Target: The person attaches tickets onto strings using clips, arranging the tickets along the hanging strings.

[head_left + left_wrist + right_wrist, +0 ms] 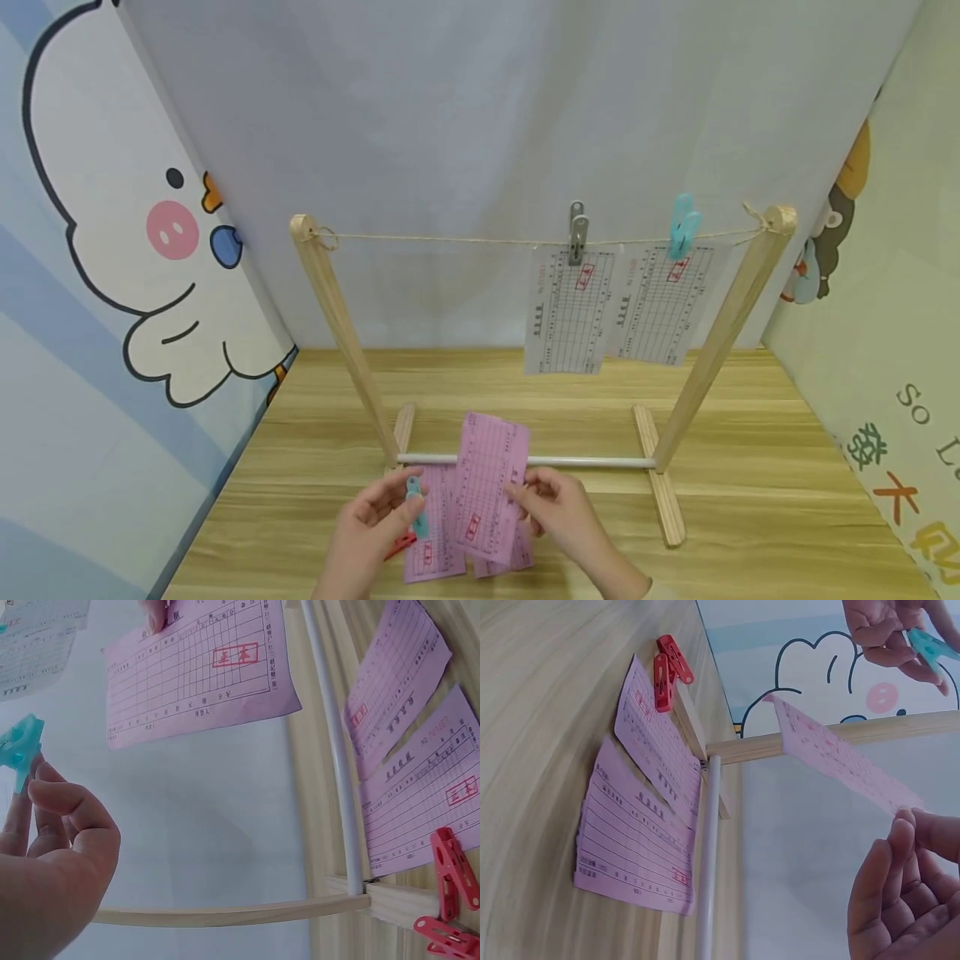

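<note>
My left hand [369,533] pinches a teal clip [417,508] between thumb and fingers; the left wrist view shows the same clip [22,747] at the left edge. The right hand [558,508] holds a pink printed slip [491,487] by its right edge, thumb on the near face, raised off the table. Under it, two more pink slips [437,542] lie on the wood. In the right wrist view the held slip [840,757] is seen nearly edge-on, its corner between the fingertips of the right hand [907,892]. Red clips [667,671] lie beside the slips on the table.
A wooden frame [341,333] with a white lower bar [592,462] stands behind the hands. Along its string [450,240], a grey clip [577,233] and a teal clip [683,227] hold two pale slips [570,325] at the right. Printed cloth hangs at both sides.
</note>
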A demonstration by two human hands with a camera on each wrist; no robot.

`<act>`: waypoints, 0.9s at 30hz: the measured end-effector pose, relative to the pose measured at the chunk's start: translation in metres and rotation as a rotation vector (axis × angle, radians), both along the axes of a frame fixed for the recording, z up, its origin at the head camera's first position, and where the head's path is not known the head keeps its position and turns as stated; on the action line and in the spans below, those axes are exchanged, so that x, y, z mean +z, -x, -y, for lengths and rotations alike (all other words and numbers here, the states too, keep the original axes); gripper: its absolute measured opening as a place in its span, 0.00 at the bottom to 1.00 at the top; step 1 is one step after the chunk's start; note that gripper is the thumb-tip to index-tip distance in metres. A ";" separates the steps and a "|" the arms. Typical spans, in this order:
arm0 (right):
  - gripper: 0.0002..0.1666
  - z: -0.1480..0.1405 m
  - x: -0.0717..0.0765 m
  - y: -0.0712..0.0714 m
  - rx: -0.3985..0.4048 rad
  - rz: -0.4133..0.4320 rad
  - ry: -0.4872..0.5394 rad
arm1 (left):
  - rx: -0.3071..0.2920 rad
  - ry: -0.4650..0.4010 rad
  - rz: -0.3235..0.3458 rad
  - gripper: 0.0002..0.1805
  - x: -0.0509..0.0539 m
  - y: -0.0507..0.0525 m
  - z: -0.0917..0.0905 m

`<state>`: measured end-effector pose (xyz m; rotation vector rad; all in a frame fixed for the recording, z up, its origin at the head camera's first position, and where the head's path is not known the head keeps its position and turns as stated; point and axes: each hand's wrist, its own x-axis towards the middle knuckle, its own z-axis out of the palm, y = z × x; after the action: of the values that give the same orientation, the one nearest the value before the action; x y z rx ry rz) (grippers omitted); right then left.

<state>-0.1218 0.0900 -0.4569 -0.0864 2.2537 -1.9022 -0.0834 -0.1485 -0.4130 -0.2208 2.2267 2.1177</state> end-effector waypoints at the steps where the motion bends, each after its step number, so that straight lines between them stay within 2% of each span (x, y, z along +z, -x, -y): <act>1: 0.15 0.000 0.002 0.001 0.004 -0.003 0.000 | 0.003 0.008 -0.012 0.22 0.002 0.001 0.000; 9: 0.14 -0.003 0.012 0.004 0.040 -0.040 -0.011 | 0.024 0.083 -0.072 0.22 0.023 0.008 0.001; 17: 0.15 -0.005 0.026 0.008 0.055 -0.059 -0.025 | -0.032 0.122 -0.102 0.19 0.047 0.019 0.005; 21: 0.15 -0.005 0.031 0.010 0.070 -0.079 -0.038 | -0.066 0.119 -0.171 0.18 0.061 0.023 0.005; 27: 0.15 -0.004 0.040 0.012 0.067 -0.085 -0.049 | -0.107 0.158 -0.277 0.15 0.077 0.031 0.005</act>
<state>-0.1339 0.0937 -0.4165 -0.2378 2.3192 -1.8420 -0.1143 -0.1537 -0.3357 0.1941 2.4936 2.0257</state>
